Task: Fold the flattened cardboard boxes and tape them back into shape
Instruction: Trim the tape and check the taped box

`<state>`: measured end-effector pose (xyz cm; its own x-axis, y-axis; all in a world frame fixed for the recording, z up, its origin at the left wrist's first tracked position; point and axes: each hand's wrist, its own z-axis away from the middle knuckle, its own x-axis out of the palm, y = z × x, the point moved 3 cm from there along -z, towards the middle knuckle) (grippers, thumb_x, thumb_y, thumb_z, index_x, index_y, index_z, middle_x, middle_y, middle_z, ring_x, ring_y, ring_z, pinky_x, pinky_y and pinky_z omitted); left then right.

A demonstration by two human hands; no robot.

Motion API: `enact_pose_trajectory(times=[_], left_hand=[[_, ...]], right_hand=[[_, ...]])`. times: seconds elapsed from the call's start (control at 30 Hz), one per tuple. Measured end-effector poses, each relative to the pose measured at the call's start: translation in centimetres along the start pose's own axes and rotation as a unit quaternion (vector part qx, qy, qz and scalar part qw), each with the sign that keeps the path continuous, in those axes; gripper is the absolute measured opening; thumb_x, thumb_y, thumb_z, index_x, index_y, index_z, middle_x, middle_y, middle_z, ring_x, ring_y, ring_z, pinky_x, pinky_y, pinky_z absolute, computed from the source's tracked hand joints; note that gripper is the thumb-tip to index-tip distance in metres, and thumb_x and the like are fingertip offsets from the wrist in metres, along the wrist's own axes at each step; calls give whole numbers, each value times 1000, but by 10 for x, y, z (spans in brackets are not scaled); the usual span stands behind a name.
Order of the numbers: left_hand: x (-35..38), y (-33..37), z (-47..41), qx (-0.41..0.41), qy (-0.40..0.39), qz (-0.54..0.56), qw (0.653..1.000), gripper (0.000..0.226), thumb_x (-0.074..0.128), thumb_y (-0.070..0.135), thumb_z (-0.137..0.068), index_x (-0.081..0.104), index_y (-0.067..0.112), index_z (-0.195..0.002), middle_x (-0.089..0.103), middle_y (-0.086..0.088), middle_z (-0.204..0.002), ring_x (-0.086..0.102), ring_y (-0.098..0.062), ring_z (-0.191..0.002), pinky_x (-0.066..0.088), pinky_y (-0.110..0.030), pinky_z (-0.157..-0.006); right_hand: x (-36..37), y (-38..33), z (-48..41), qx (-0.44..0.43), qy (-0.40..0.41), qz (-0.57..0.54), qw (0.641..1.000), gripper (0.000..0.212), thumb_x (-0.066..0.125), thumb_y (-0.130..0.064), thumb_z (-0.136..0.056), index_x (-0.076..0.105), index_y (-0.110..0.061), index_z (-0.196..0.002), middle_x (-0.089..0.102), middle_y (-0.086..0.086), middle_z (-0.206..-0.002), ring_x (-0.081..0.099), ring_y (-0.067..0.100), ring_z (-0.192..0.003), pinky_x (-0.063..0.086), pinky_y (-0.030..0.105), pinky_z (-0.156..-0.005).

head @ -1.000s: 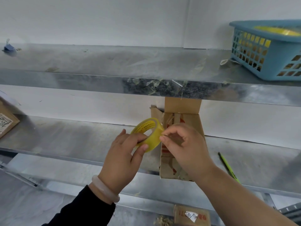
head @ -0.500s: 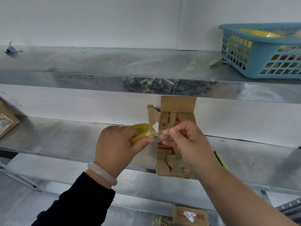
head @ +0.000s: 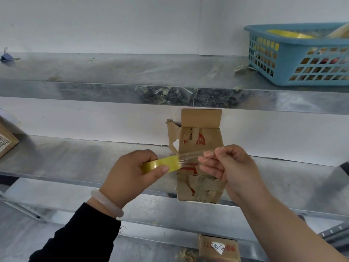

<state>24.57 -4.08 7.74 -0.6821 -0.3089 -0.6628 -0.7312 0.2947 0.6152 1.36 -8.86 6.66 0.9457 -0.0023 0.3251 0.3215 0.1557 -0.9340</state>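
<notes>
Gripping the yellow tape roll (head: 162,164) between curled fingers and thumb, the left hand (head: 130,174) holds it in front of the middle shelf (head: 75,159). A clear tape strip (head: 190,156) runs from the roll to the right hand (head: 230,167), whose thumb and fingertips pinch its free end, with the other fingers curled loosely below. The hands are apart, with the strip stretched roughly level between them.

Behind the strip the cardboard box (head: 200,140) stands upright at the front edge of the middle shelf. Its top flaps are raised and open, and its front face is patched with old tape and red print.

A pale bracelet (head: 107,202) circles the left wrist above a black sleeve (head: 75,235). On the upper shelf (head: 113,72), far right, a blue basket (head: 302,59) holds something yellow, and scraps of clear tape cling to that shelf's front lip. A small labelled box (head: 219,248) lies lower down — another box corner (head: 5,140) shows at the left edge.
</notes>
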Motion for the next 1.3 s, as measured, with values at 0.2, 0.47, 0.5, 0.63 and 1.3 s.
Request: enact_pose_trajectory(times=[0.2,0.47,0.5,0.63,1.3], left_hand=[[1,0,-3,97,57,-231,966,53,47,66,-82,55,20,-58,43,10,-49,45,-17,-48,41,-30,-58],[13,-10,1,180,51,-221,957,48,45,53,-92,63,15,-68,54,6,-59,50,-22,-56,44,-39,-69],[16,-10,1,185,65,-248,949,47,48,55,-90,65,16,-69,56,5,-58,52,-23,-56,44,-38,-69],[28,-18,0,197,92,-308,926,45,57,59,-85,67,19,-68,58,4,-58,55,-24,-57,44,-37,-72],[52,-38,-2,163,72,-344,922,51,51,62,-85,59,18,-62,55,3,-58,53,-23,-57,38,-35,-69]], right_hand=[[-24,0,4,-14,31,-20,999,14,50,-8,-100,55,-3,-88,73,16,-79,74,28,-75,59,31,-61],[-62,3,12,7,104,-27,994,18,50,-5,-100,56,-6,-83,72,14,-72,73,24,-68,58,30,-56],[-66,6,14,11,114,-27,993,17,50,-6,-100,56,-5,-84,72,14,-72,73,23,-67,58,29,-55],[-75,14,16,33,138,-13,990,14,50,-7,-100,57,-3,-89,73,14,-73,73,23,-68,58,29,-55],[-88,35,-11,100,133,54,985,17,53,-12,-100,57,-8,-85,74,11,-74,74,20,-71,53,27,-46]])
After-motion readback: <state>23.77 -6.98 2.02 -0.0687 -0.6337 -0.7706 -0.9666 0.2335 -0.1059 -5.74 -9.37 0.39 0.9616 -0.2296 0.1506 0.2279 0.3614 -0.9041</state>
